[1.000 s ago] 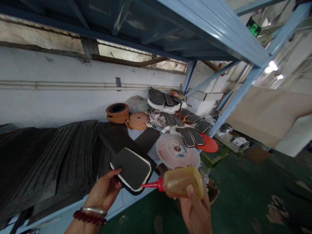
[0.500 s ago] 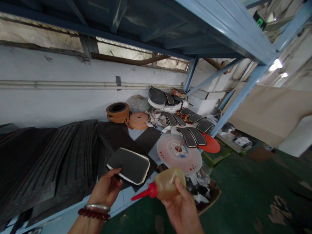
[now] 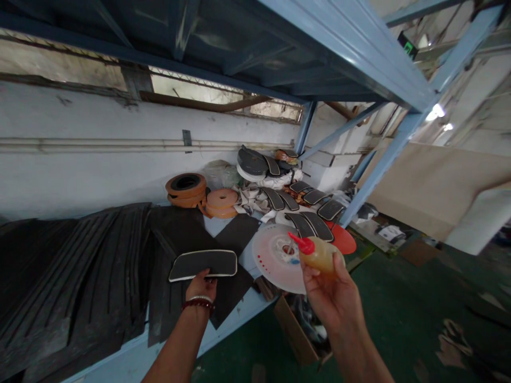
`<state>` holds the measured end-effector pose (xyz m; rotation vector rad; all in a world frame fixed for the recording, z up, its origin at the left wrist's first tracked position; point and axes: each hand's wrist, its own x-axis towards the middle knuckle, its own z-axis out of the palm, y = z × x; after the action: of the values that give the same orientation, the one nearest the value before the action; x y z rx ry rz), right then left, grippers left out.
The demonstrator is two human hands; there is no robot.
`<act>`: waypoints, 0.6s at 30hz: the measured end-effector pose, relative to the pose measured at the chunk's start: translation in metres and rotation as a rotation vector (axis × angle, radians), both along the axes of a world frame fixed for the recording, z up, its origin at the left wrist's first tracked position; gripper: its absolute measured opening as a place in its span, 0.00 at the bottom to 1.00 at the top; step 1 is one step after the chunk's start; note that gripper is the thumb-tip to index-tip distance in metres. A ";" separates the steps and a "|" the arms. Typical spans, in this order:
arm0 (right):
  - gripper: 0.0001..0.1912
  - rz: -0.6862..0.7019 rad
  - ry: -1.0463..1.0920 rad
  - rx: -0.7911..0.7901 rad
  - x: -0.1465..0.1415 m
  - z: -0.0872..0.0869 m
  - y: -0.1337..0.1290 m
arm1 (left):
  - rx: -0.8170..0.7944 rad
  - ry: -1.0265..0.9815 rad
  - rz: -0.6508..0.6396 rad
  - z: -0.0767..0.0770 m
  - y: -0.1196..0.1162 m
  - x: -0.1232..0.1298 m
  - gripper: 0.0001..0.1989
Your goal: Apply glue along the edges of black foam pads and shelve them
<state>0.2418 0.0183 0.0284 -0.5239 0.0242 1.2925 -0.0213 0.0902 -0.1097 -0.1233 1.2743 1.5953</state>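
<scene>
My left hand (image 3: 202,287) pinches the near edge of a dark, rounded rectangular panel (image 3: 205,263) with a pale rim. The panel is held over dark sheets (image 3: 235,298) on the light-blue table. My right hand (image 3: 333,292) grips a squeeze bottle (image 3: 321,255) of yellowish liquid, its red nozzle pointing up and left. Behind the bottle lies a translucent white reel (image 3: 265,255), partly covered by my right hand. Similar dark curved panels (image 3: 301,226) rest on and beyond the reels.
Stacked dark sheets (image 3: 91,266) cover the table's left side. Brown strip rolls (image 3: 221,202) sit near the wall. A blue shelf beam (image 3: 359,53) hangs overhead, with a post (image 3: 383,165) at the right. Below the table edge stands a cardboard box (image 3: 295,332).
My right hand has moved right and up with the bottle, whose nozzle now points upward. My left hand has turned the panel, showing it at a flatter angle, slightly lower left.
</scene>
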 end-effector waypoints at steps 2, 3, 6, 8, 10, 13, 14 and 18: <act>0.32 0.008 0.018 -0.049 0.005 -0.011 -0.005 | -0.045 0.027 -0.047 -0.005 -0.001 0.000 0.11; 0.33 0.016 0.027 -0.071 0.007 -0.017 -0.007 | -0.056 0.046 -0.084 -0.006 -0.005 -0.002 0.08; 0.34 0.022 0.054 -0.128 0.014 -0.035 -0.014 | -0.068 0.131 -0.256 -0.007 -0.034 -0.014 0.06; 0.34 0.005 0.069 -0.157 0.020 -0.043 -0.018 | -0.106 0.199 -0.433 -0.003 -0.058 -0.029 0.04; 0.33 -0.019 0.088 -0.177 0.025 -0.050 -0.023 | -0.150 0.296 -0.633 0.008 -0.073 -0.047 0.04; 0.33 -0.053 0.125 -0.223 0.030 -0.056 -0.031 | -0.089 0.908 -1.028 0.032 -0.056 -0.072 0.11; 0.33 -0.060 0.136 -0.237 0.030 -0.058 -0.035 | -0.048 1.118 -1.101 0.040 -0.039 -0.078 0.12; 0.35 -0.085 0.152 -0.283 0.028 -0.063 -0.052 | 0.003 1.387 -1.255 0.058 0.048 -0.088 0.21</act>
<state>0.2694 -0.0334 -0.0341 -0.6571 0.3566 1.2496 -0.1089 0.1382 -0.0519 1.6940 1.6917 0.3753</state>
